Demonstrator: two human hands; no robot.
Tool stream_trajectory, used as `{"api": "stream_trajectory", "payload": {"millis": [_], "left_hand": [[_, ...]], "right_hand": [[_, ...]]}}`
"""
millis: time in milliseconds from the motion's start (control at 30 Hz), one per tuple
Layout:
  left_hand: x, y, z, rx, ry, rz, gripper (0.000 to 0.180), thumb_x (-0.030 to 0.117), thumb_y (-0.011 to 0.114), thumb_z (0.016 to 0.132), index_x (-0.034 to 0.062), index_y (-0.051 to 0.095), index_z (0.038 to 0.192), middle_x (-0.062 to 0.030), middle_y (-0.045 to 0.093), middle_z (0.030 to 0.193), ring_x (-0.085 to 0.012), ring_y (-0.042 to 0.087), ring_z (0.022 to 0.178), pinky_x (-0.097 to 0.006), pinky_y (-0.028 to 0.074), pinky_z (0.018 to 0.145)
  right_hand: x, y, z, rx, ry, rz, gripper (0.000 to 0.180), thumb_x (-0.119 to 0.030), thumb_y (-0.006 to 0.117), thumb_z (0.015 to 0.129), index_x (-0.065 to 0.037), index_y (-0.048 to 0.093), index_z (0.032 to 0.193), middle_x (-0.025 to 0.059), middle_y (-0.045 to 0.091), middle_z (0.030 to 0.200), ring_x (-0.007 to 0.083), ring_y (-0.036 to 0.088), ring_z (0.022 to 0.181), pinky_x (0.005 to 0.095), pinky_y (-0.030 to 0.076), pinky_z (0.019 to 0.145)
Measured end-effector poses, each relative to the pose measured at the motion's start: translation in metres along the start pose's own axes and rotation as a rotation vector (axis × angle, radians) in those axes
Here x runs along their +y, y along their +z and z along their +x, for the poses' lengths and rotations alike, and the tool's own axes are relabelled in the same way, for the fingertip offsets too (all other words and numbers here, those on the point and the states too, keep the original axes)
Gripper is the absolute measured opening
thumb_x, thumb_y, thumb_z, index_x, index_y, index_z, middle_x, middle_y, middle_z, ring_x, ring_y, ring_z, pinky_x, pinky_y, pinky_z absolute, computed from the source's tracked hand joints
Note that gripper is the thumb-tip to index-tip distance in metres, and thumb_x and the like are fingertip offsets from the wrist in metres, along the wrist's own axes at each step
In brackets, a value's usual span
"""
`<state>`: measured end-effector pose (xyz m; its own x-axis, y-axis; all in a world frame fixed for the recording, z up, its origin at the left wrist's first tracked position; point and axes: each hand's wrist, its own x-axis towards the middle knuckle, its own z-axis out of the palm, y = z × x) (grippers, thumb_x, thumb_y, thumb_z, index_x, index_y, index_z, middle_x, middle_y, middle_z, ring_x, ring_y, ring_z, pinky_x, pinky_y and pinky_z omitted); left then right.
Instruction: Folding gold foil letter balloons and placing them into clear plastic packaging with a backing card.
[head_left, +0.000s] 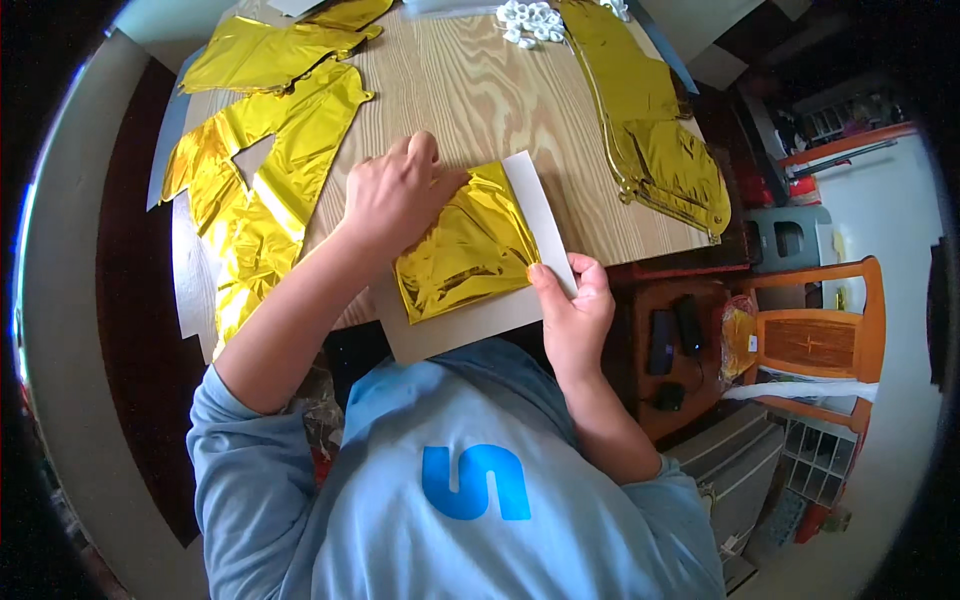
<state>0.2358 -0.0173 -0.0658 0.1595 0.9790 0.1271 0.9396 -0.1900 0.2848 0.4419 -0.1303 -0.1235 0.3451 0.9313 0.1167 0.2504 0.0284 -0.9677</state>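
A folded gold foil balloon (466,246) lies on a grey-white card sheet (470,325) at the near edge of the wooden table (480,95). My left hand (395,190) presses flat on the foil's upper left corner. My right hand (572,305) pinches the card's right edge, where a white strip (540,215) of it is folded up along the foil's side. The thumb touches the foil's lower right corner.
More flat gold foil balloons lie on the table: a large letter shape (260,190) at left, another (270,50) at far left, one (660,130) along the right side. Small white plastic pieces (530,20) sit at the far edge. A wooden chair (810,340) stands at right.
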Motion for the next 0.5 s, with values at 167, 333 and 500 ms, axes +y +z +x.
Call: {"api": "stream_trajectory", "payload": {"millis": [167,333,500], "left_hand": [[-0.011,0.004,-0.030,0.230,0.268,0.153,0.028,0.033,0.068,0.091,0.0124,0.066,0.110,-0.0079,0.065,0.109,-0.0280,0.062,0.101,-0.044,0.043,0.095],[-0.006,0.001,-0.061,0.032,0.311,-0.043,0.054,0.035,0.067,0.092,0.0012,0.058,0.134,-0.0194,0.054,0.141,-0.0373,0.046,0.135,-0.051,0.034,0.114],[-0.021,0.012,-0.076,-0.003,0.304,-0.044,0.072,0.047,0.061,0.095,0.0014,0.044,0.149,-0.0210,0.042,0.153,-0.0406,0.034,0.146,-0.055,0.022,0.120]], "right_hand": [[-0.012,0.007,0.001,-0.049,-0.062,-0.035,0.036,-0.006,0.077,0.089,0.000,0.056,0.117,0.0136,0.074,0.094,0.0196,0.072,0.083,0.0328,0.056,0.076],[-0.010,0.007,0.005,-0.081,-0.147,-0.196,0.041,-0.013,0.076,0.090,-0.002,0.053,0.122,0.0191,0.073,0.092,0.0332,0.073,0.081,0.0414,0.056,0.071],[-0.051,-0.003,0.016,-0.224,-0.226,-0.817,0.039,-0.025,0.073,0.090,-0.005,0.058,0.119,0.0177,0.070,0.103,0.0384,0.068,0.094,0.0495,0.051,0.081]]}}
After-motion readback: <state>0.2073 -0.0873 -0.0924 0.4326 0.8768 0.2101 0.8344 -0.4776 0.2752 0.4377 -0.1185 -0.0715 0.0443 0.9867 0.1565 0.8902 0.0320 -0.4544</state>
